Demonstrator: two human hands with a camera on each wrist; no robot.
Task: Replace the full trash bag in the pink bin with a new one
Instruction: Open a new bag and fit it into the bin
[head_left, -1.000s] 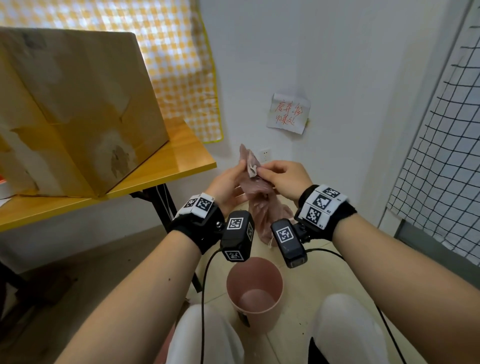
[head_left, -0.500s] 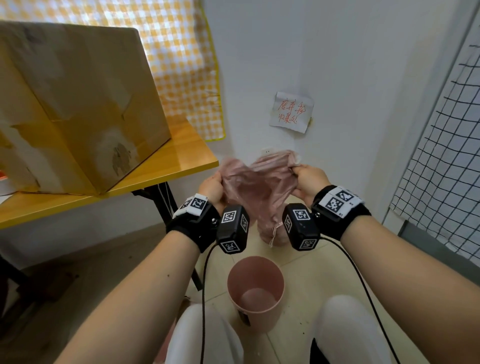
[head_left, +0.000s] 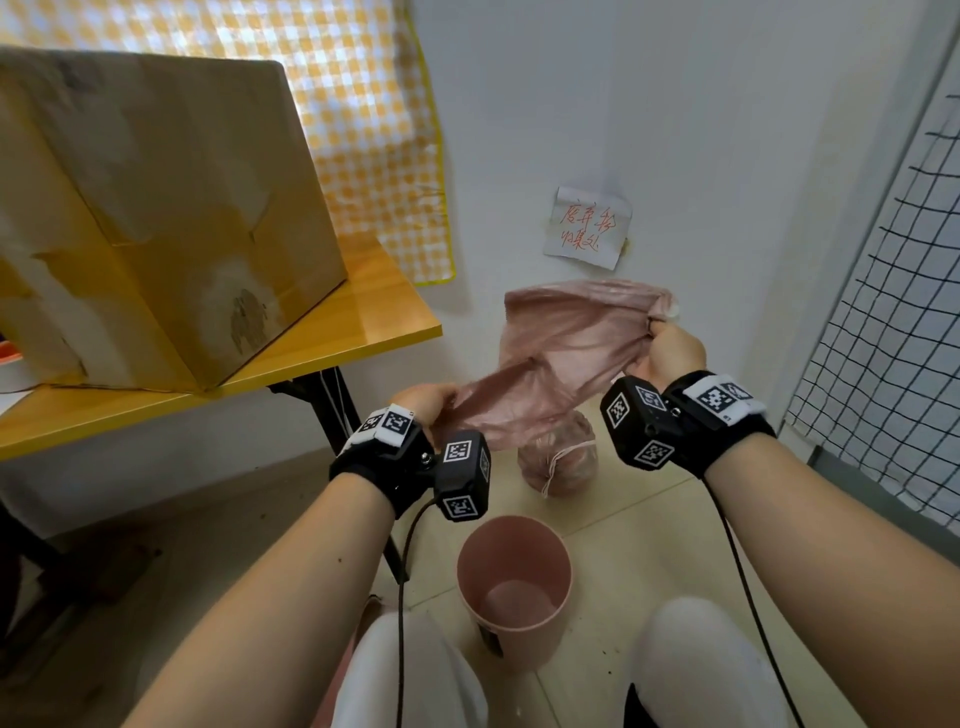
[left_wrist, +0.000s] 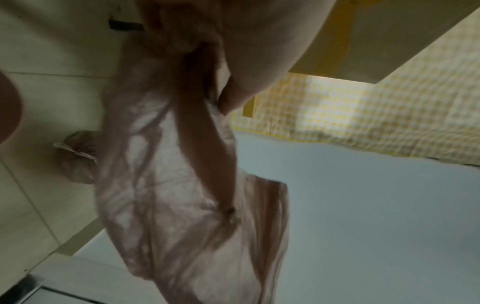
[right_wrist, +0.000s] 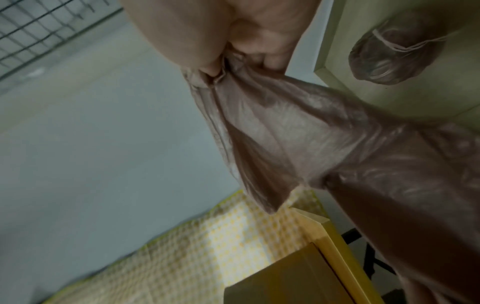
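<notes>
The new bag (head_left: 566, 353) now hangs stretched in the air above the bin (head_left: 514, 582), at about 12 o'clock from it. A second ago it was a bunched wad between hands close together; since then they have pulled apart. The left hand (head_left: 431, 402) pinches its lower end, and the right hand (head_left: 670, 348) grips the gathered upper edge. The bin stands unlined on the floor, the full bag (head_left: 558, 462) tied just behind it. Opening the mouth seems next.
</notes>
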